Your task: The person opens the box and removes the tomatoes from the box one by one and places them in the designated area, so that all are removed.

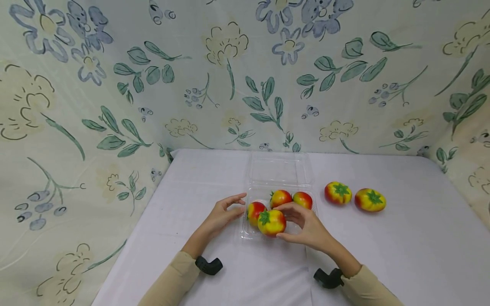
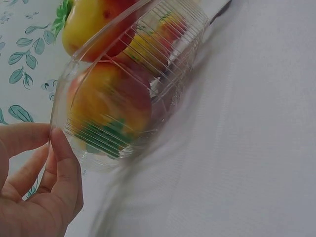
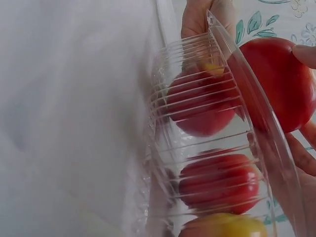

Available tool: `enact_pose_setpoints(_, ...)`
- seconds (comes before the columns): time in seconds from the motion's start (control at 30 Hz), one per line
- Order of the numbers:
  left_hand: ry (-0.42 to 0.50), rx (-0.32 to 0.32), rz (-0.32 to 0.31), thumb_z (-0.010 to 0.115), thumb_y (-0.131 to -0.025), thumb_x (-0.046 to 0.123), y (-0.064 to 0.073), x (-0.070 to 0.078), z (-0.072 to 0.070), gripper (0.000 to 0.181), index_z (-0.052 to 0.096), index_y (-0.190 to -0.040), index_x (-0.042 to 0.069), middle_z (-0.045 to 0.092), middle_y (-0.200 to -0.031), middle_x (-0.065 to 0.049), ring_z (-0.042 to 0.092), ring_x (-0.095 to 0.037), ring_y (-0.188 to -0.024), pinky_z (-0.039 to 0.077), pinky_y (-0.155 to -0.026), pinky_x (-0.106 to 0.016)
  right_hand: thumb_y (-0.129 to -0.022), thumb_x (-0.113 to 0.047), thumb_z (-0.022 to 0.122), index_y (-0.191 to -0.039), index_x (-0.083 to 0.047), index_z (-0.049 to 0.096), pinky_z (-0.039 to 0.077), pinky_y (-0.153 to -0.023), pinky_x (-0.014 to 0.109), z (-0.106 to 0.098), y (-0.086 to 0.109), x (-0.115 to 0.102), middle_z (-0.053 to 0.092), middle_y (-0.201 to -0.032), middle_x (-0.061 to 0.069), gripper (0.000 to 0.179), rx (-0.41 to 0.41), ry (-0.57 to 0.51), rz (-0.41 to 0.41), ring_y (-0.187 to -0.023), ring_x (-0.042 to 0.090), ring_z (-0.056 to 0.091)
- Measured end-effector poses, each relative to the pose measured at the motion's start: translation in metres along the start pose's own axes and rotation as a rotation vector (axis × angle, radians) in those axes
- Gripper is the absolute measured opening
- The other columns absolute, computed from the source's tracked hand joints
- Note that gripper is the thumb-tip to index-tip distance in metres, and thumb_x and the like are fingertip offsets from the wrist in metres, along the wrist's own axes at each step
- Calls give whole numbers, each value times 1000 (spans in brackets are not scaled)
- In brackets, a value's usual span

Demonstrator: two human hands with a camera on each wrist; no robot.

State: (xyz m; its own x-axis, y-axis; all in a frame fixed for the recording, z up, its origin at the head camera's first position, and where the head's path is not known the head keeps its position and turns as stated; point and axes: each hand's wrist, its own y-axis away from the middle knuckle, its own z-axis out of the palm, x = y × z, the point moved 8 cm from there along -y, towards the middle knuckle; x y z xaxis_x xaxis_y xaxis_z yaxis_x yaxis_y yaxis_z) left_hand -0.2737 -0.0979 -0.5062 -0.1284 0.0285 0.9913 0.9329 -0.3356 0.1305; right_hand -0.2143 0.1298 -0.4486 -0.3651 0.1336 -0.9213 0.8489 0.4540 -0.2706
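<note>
A clear plastic clamshell container (image 1: pixel 246 233) lies on the table with its lid (image 1: pixel 281 168) folded back. Inside sit three red-and-yellow tomato-like fruits with green leafy caps: one at left (image 1: pixel 255 212), one in the middle back (image 1: pixel 281 198), one at right (image 1: pixel 303 199). My right hand (image 1: pixel 306 225) holds another such fruit (image 1: pixel 272 223) over the container's front, between thumb and fingers. In the right wrist view that fruit (image 3: pixel 281 81) is above the rim. My left hand (image 1: pixel 226 212) is at the container's left side; the left wrist view shows its fingers (image 2: pixel 64 158) pinching the rim.
Two more fruits, one nearer (image 1: pixel 338 193) and one farther right (image 1: pixel 370 200), lie on the white tablecloth (image 1: pixel 413 238) right of the container. A flower-patterned cloth (image 1: pixel 229 127) hangs behind the table. Each wrist carries a black device, left (image 1: pixel 209 266) and right (image 1: pixel 328 278).
</note>
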Motion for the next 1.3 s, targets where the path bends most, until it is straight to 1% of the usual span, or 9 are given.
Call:
enact_pose_setpoints(0.13,4,-1,-3,67,-95,7,0,-1,-1,50,52,-143,1,56,-121,-17,55,-24,-108,53,-91,-26,-76,-3,86,-127,-6,57,49,-98,29,-5,1,-4,59,-129,11,59,11,-3,-5,-114,23,61)
enact_pose_setpoints(0.27,-12,-4,-7,67,-96,10,-1,-2,-1,50,52,-144,3,55,-124,-18,53,-28,-113,52,-93,-28,-76,-1,85,-128,-5,57,49,-97,27,-12,2,-8,58,-130,12,59,33,7,-17,-116,18,59)
enact_pose_setpoints(0.47,-33,-6,-10,66,-97,12,-1,-2,0,51,51,-145,4,54,-126,-19,51,-30,-117,52,-95,-31,-77,6,82,-133,2,55,49,-97,27,-24,3,-12,55,-136,20,63,49,-16,-61,-120,13,57)
enact_pose_setpoints(0.67,-28,-6,-6,66,-96,10,-3,-3,0,51,51,-144,3,54,-126,-20,54,-26,-111,52,-93,-28,-76,11,80,-133,3,56,53,-91,26,-38,6,-14,56,-133,22,62,88,-4,-84,-111,14,62)
enact_pose_setpoints(0.8,-23,-8,0,65,-97,10,-2,-2,0,51,51,-144,2,54,-126,-19,52,-27,-112,53,-92,-28,-76,11,80,-132,4,56,50,-94,22,-49,9,-15,55,-132,23,62,120,9,-77,-115,11,59)
enact_pose_setpoints(0.9,-31,-7,-6,66,-97,11,-1,-1,0,51,51,-145,3,55,-126,-19,51,-30,-114,53,-92,-28,-76,11,80,-131,4,56,47,-97,21,-57,10,-16,56,-133,24,61,140,21,-74,-120,9,56)
enact_pose_setpoints(0.97,-39,-4,-12,66,-97,11,-2,-1,0,51,52,-145,4,55,-126,-18,51,-31,-115,53,-92,-28,-76,12,80,-131,4,56,47,-96,20,-62,12,-16,56,-133,25,60,155,33,-72,-121,9,55)
enact_pose_setpoints(1.13,-43,1,-11,65,-97,10,0,2,1,50,52,-145,5,54,-126,-19,50,-30,-114,53,-90,-26,-76,11,80,-131,4,56,48,-95,19,-74,16,-16,56,-132,22,60,198,71,-55,-121,8,55)
enact_pose_setpoints(1.3,-37,2,-6,65,-97,9,1,3,1,50,52,-144,4,55,-126,-19,51,-28,-110,53,-88,-23,-76,12,80,-130,6,56,47,-95,18,-85,20,-16,57,-130,11,60,240,91,-43,-120,6,55)
